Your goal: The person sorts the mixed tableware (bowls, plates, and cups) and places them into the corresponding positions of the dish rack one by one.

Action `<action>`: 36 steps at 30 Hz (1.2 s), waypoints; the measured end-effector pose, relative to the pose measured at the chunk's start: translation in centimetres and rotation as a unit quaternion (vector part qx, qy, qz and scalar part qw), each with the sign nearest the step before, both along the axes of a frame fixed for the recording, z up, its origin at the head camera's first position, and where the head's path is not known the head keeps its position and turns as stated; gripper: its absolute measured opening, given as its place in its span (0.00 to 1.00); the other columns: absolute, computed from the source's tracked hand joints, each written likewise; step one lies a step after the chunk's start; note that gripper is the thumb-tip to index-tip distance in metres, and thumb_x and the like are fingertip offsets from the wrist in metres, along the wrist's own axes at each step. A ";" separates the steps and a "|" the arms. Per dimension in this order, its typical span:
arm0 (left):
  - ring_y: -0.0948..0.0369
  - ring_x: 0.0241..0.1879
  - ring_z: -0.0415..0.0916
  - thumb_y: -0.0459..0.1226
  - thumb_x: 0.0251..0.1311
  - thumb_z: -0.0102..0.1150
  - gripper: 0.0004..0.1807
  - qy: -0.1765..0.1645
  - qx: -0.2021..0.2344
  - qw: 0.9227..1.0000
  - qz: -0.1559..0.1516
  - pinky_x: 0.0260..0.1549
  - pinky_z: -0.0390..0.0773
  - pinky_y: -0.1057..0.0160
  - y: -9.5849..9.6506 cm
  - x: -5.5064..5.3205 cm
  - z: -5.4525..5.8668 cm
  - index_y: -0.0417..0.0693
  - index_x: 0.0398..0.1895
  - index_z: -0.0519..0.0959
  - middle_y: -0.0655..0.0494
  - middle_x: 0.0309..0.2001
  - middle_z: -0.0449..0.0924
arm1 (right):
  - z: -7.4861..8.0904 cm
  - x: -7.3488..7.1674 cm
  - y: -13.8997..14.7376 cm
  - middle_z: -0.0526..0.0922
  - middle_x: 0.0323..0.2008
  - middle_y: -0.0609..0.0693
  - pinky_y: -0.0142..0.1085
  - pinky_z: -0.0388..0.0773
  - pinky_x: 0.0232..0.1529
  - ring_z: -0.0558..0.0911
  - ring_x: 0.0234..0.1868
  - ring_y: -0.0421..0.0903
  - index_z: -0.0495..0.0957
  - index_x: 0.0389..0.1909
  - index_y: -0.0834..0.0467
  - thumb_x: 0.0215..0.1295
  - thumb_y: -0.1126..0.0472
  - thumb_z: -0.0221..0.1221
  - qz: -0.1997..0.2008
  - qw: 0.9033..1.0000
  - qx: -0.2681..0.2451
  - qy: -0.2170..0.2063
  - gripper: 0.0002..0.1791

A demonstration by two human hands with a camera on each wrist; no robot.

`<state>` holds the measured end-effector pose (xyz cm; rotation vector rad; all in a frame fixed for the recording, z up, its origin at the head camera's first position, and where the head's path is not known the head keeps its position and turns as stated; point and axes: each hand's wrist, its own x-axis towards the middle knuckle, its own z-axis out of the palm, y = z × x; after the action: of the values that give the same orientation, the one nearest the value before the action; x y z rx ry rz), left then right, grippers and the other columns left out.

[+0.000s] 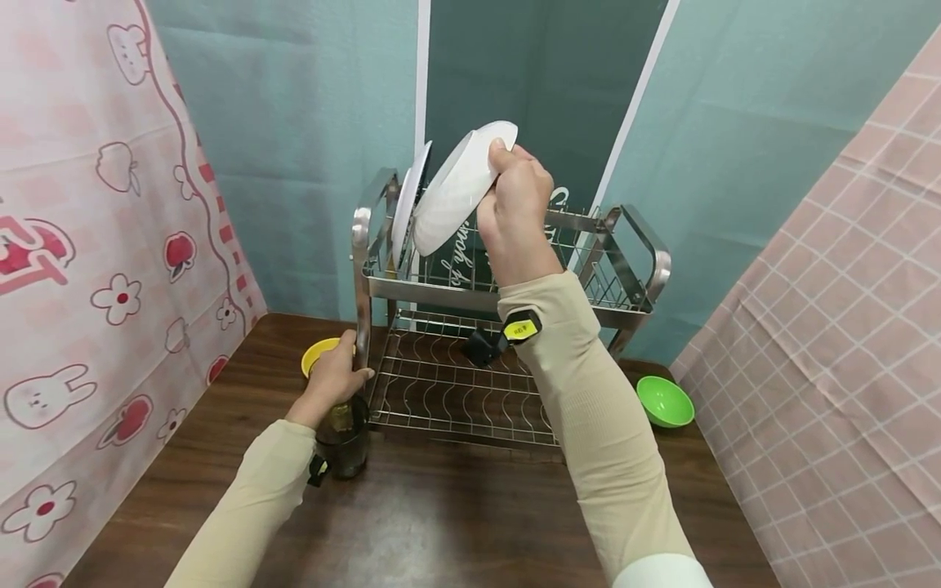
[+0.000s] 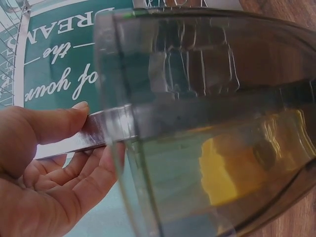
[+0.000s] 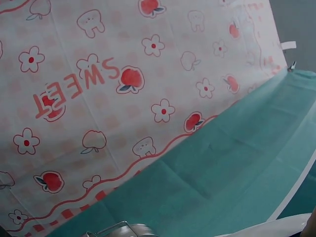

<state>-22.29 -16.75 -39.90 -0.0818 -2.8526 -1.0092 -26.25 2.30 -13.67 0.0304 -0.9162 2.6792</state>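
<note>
My right hand (image 1: 518, 196) pinches the rim of a white plate (image 1: 456, 192), held tilted above the left part of the upper tier of a metal dish rack (image 1: 441, 290). White plates (image 1: 408, 204) stand on edge in that tier, just left of it. Only the edge of the held plate (image 3: 276, 228) shows in the right wrist view. My left hand (image 1: 334, 380) grips the rack's left front post (image 2: 101, 129), thumb on one side and fingers on the other. Right by this hand stands a tinted glass vessel (image 1: 345, 445), large in the left wrist view.
A yellow bowl (image 1: 314, 353), partly hidden, sits behind my left hand. The green bowl (image 1: 665, 402) is to the right of the rack on the wooden table (image 1: 441, 523). The lower wire tier (image 1: 463, 392) runs beneath. Patterned cloths (image 1: 73, 245) hang at both sides.
</note>
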 end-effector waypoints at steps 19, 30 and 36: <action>0.49 0.24 0.70 0.32 0.53 0.64 0.24 0.000 0.004 1.000 0.006 0.24 0.69 0.52 0.2 0.0 -0.1 0.38 0.47 0.61 0.45 0.28 0.72 | -2.3 -2.0 -1.1 0.73 0.39 0.60 0.32 0.73 0.43 0.75 0.45 0.50 0.67 0.37 0.72 0.64 0.77 0.49 0.005 1.000 0.025 0.000 0.03; 0.49 0.25 0.70 0.33 0.54 0.64 0.25 0.003 0.001 1.000 0.005 0.25 0.69 0.52 0.1 0.0 -0.1 0.37 0.50 0.61 0.43 0.30 0.72 | -2.8 -2.2 -1.6 0.72 0.39 0.59 0.32 0.73 0.43 0.75 0.46 0.49 0.65 0.33 0.68 0.64 0.78 0.49 0.021 0.999 0.050 0.001 0.04; 0.49 0.24 0.69 0.33 0.54 0.64 0.25 0.005 -0.001 1.000 0.002 0.24 0.69 0.53 0.0 0.0 -0.2 0.37 0.49 0.62 0.44 0.29 0.72 | -2.7 -2.3 -1.7 0.72 0.38 0.59 0.31 0.72 0.43 0.75 0.44 0.49 0.66 0.33 0.68 0.64 0.77 0.49 0.027 0.996 0.081 0.011 0.03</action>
<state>-22.27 -16.70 -40.06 -0.0802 -2.8432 -1.0021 -28.53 0.63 -16.34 0.1208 -1.1396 2.6405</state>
